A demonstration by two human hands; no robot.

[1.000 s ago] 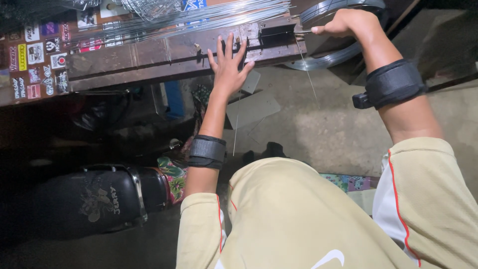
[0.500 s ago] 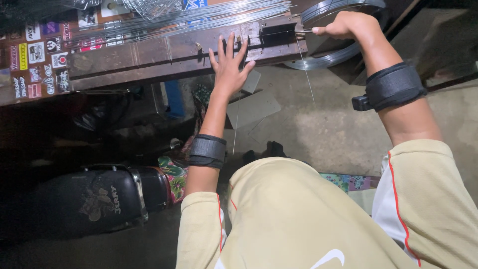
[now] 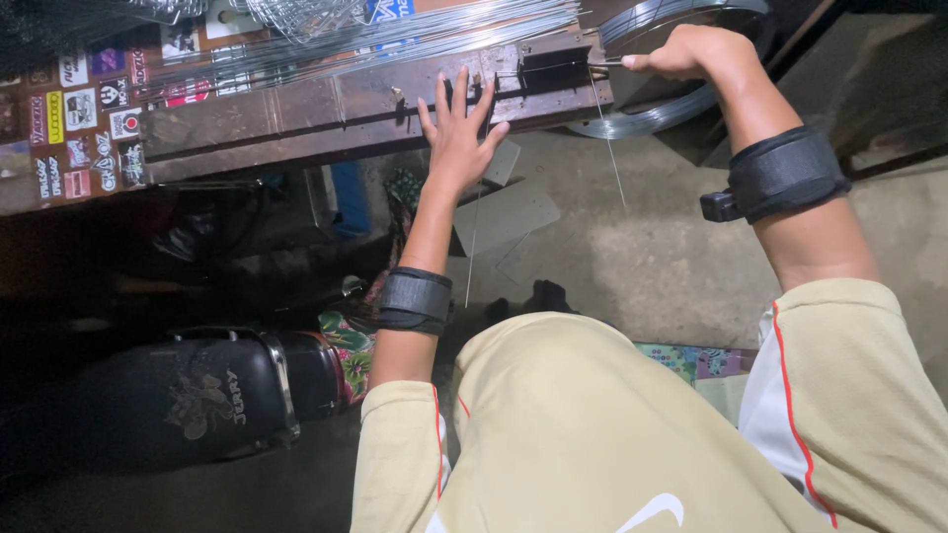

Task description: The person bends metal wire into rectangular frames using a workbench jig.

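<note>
Far edge of the rusty brown metal bench (image 3: 296, 114) is cut off by the frame; left side too dark to read. Left hand (image 3: 459, 133) flat, fingers spread wide, pressing the bench's near edge. Right hand (image 3: 686, 51) closed, pinching a thin straight silver wire (image 3: 607, 138) at the bench's right end, just beside the coil of grey wire (image 3: 652, 118). Loose silver rods (image 3: 395, 35) lie on the bench top.

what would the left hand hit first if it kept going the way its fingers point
The left hand already lies on the long brown metal bench; going on, its fingers would probably meet the bundle of thin silver wire rods, though depth is unclear.
</note>
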